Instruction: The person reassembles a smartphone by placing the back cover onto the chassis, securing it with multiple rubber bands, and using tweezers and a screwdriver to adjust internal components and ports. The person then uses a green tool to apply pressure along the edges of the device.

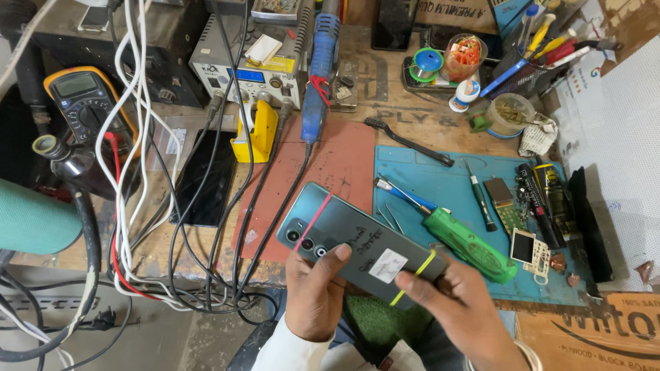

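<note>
Here a grey-green smartphone (361,246) is held back-up over the near edge of the counter (405,103), tilted so its camera end points far-left. The left hand (315,292) grips it from below at the camera end, fingers wrapped under and the thumb pressed on the back beside the lenses. The right hand (459,302) closes on the phone's near-right end, fingers curled round the edge there. A pink rubber band (314,218) crosses the phone near the lenses and a yellow rubber band (412,276) crosses it just beside the right hand; a white sticker (387,265) sits between them. Just right of the phone, a green-handled screwdriver (467,244) lies on the blue work mat (440,180). A red mat (344,161) lies on the far side of the phone.
</note>
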Available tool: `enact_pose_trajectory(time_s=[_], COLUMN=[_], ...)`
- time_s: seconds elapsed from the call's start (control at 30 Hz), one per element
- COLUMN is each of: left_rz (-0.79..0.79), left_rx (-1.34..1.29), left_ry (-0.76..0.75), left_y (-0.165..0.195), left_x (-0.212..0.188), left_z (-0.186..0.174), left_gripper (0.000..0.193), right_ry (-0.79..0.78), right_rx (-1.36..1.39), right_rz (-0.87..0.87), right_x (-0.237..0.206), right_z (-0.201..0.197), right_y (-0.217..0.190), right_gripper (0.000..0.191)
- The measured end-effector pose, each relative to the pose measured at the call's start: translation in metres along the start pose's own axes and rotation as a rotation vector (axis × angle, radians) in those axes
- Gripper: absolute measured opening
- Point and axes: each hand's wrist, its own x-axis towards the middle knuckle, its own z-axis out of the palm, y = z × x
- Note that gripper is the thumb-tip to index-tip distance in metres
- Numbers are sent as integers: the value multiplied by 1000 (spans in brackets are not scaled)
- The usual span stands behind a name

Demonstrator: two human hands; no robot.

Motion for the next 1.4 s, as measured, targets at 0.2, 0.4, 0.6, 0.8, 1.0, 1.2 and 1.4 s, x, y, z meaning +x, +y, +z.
enact_pose_trajectory(time_s=[0.2,0.4,0.6,0.8,1.0,1.2,1.4], left_rz=[-270,-425,-363,-198,-230,-288,-70], left_rx=[71,570,606,498,395,590,1450], left_ry=[-369,-454,-445,-232,-233,-403,-962], left_y=[24,7,-8,-10,-11,9,11], left_x=[-10,-7,-13,-5,-8,-18,-36], left_z=[-1,-1,7,-2,-4,8,-3], left_gripper=[46,32,28,24,26,24,23], right_ry=[253,112,106,316,-51,-23,-593], right_rx=[78,-254,13,256,589,517,-605], right_rz=[-163,-122,-320,-583,-704,-526,-508], right_x=[-5,-6,-2,-8,0,-16,-23], right_z=[-61,-77,-75,-78,-70,-50,-73], right_y=[-12,-18,-24,1,51,22,-50], right_gripper=[33,29,33,45,29,95,75])
